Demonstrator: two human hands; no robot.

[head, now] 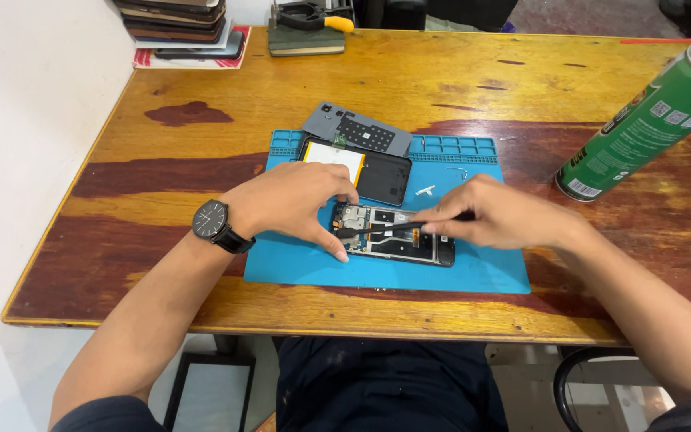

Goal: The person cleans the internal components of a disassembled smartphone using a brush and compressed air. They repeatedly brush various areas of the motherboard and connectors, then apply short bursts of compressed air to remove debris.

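An opened phone [397, 238] with its inner boards showing lies on a blue work mat [473, 272]. My left hand [293, 202], with a black wristwatch [213, 224] on the wrist, presses on the phone's left end. In my right hand [499, 214] is a thin black tool [381, 229], its tip resting inside the phone near the left end. Behind my hands lie a black rear cover [381, 176] with a white and yellow battery [337, 158] and a grey plate [357, 130].
A green spray can [645, 124] leans at the table's right side. Stacked phones [177, 24] and a dark book with pliers [307, 32] sit at the far edge. Small white parts [425, 190] lie on the mat. A white wall runs along the left.
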